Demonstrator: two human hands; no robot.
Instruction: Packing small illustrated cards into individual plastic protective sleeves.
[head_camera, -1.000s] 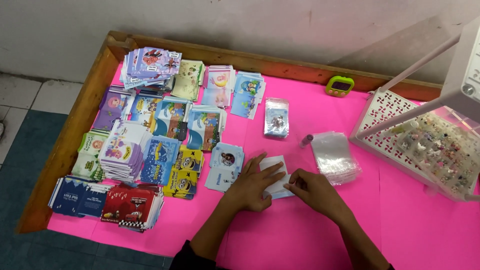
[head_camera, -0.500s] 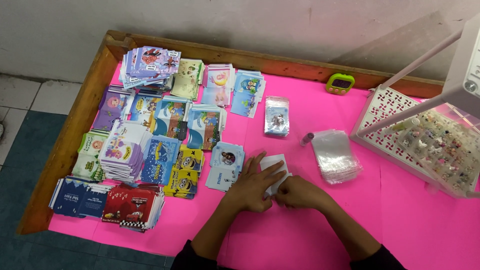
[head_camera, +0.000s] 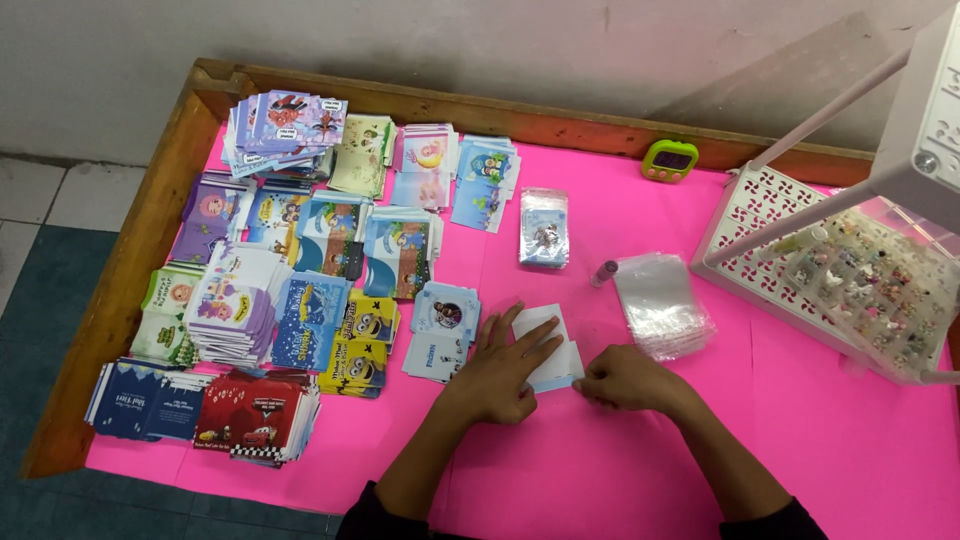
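Near the pink tabletop's (head_camera: 700, 470) front edge, the left hand (head_camera: 500, 370) presses spread fingers flat on a white folded card (head_camera: 548, 345) while the right hand (head_camera: 625, 378) pinches its right edge with curled fingers.

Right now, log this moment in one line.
left hand: flat on white card | right hand: pinching card edge | surface: pink table
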